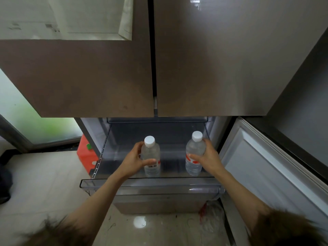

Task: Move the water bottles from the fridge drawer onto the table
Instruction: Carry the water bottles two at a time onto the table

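Item 1: left bottle (151, 157). Clear plastic, white cap, upright in the fridge drawer (142, 182), toward its front, barcode label facing the viewer. The left hand (135, 160) wraps it at mid-body, thumb across the front, fingers curled round the far side.

Item 2: right bottle (194, 154). Same type, red-and-white label, upright or tilted slightly, in the same drawer, well apart from item 1. The right hand (208, 158) grips it from the right, thumb on the label, fingers curled behind.

Whether either bottle rests on the drawer floor or is lifted clear cannot be told.

Item 3: drawer, clear plastic, pulled out beneath the 2 closed upper doors (152, 68). A lower door (266, 166) stands open at right. The table is not in view.

Risks, as judged:
- Chilled bottles may be damp; either 1-handed grip could slip during the lift and drop a bottle into the drawer or onto the tiled floor (44, 183).
- A squeeze on thin plastic could buckle the wall and loosen the hold.
- A bottle base could catch the drawer's front lip if drawn out too low.
- Rising straight up risks a head knock against the upper doors' lower edge.
- The open lower door crowds the right arm's exit path.
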Demonstrator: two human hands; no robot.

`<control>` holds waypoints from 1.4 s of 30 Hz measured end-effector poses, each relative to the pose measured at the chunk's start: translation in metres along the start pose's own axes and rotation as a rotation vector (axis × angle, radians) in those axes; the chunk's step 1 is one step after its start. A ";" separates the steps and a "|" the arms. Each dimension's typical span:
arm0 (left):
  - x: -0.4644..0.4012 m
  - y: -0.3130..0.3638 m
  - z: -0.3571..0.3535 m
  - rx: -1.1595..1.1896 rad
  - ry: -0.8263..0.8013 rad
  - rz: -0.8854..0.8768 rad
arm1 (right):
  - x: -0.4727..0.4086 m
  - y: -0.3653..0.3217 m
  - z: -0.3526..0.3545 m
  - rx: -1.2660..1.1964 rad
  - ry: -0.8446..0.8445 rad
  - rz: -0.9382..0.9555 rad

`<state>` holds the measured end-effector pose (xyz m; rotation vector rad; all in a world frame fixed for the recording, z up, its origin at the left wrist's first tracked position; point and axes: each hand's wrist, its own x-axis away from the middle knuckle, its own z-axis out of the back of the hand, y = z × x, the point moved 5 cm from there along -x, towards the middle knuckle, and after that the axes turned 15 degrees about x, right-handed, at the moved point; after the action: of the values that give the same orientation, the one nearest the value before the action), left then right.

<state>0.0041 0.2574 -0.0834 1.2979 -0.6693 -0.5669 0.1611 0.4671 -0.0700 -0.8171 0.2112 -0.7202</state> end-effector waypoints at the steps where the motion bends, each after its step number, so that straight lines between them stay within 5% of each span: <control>1: 0.001 0.001 0.000 -0.019 0.023 -0.015 | 0.003 -0.003 -0.002 0.018 0.004 0.031; 13: 0.056 0.070 0.022 -0.009 0.163 -0.367 | 0.051 -0.074 0.010 0.064 0.110 0.301; 21: 0.107 0.132 0.055 0.154 0.375 -0.549 | 0.096 -0.150 0.042 -0.285 0.218 0.435; 42: 0.483 0.065 0.146 -0.025 1.220 -0.335 | 0.311 -0.305 -0.152 -0.195 -0.605 0.935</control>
<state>0.2309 -0.1744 0.0620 1.4550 0.5666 0.0283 0.1736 0.0305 0.0780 -0.9641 0.0934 0.4364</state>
